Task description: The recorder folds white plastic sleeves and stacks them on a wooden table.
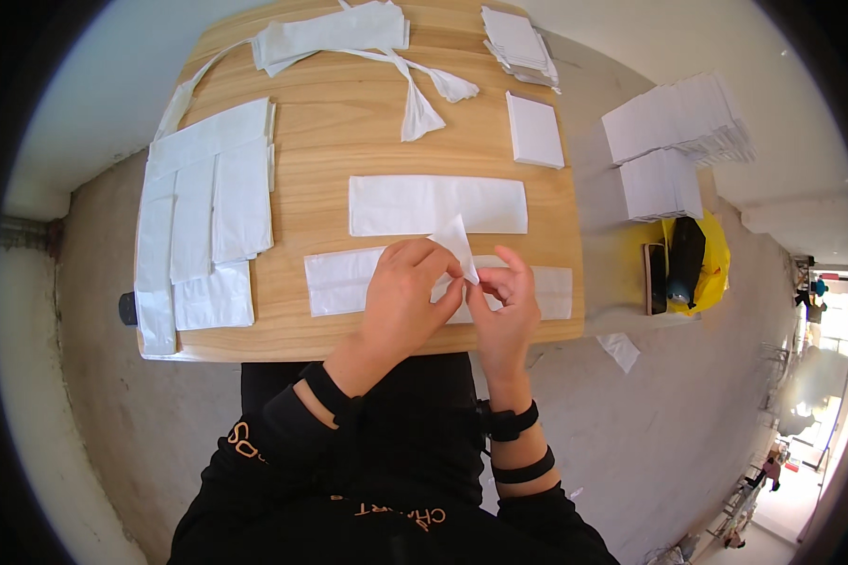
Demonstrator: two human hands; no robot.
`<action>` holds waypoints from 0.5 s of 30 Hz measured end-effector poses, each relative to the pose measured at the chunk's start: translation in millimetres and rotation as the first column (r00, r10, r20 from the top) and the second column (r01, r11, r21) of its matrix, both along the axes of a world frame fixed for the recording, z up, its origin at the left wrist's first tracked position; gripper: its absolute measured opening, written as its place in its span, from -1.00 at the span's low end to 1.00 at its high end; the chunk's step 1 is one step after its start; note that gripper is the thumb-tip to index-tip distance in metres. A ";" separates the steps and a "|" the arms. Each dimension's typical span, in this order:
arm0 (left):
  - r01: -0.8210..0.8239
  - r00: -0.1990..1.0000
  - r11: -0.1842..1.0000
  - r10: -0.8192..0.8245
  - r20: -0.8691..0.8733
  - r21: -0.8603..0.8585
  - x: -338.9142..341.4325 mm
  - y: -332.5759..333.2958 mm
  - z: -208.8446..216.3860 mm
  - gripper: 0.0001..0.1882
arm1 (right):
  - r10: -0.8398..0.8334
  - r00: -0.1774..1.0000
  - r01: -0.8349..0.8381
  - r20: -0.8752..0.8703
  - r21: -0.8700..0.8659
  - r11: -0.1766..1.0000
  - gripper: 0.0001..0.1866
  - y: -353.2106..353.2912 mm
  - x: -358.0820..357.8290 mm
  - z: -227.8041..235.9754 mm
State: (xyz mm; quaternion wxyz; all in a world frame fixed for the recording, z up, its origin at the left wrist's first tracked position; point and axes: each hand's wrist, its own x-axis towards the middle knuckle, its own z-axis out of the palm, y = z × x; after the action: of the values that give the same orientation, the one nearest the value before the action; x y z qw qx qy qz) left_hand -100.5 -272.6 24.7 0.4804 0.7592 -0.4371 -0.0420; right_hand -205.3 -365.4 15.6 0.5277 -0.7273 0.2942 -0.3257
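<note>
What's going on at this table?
A person is working with both hands: the left hand and right hand pinch a small white piece between their fingertips, above a flat white sleeve. Another flat white sleeve lies just beyond. Overlapping white sleeves are spread at the left of the wooden table, and a white stack sits at the far right corner.

Between the left hand (407, 294) and right hand (507, 306), a thin white piece (455, 245) — paper or film, hard to tell. Under both, a white strip (334, 284) of glossy, plastic-looking film. Around them, a smooth tabletop (316, 155) of pale, grained wood. Left of the left hand, shiny plastic-looking sleeves (241, 207); beyond the right hand, a matt, card-like white block (536, 134).
</note>
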 end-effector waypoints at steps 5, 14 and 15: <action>-0.087 0.984 0.996 0.085 -0.157 -0.002 -2.7 7.8 -0.5 -0.89 | -0.040 0.998 0.039 -0.044 -0.020 0.999 -0.63 -0.3 -0.8 -1.6; -0.256 0.632 0.946 0.010 -0.775 -0.197 8.7 80.3 -36.3 -0.90 | -0.098 0.987 0.127 -0.127 0.241 0.962 -0.73 -5.4 -32.8 -17.2; -0.315 0.534 0.926 -0.006 -0.845 -0.206 10.5 85.5 -38.9 -0.89 | -0.103 0.981 0.143 -0.162 0.254 0.957 -0.73 -5.8 -37.8 -22.2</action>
State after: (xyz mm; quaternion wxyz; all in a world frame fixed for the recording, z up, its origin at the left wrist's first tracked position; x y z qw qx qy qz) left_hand -90.1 -187.1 -14.2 0.7526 0.5903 -0.0866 -0.2788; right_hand -243.2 -371.2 -6.6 0.5756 -0.6525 0.4180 -0.2610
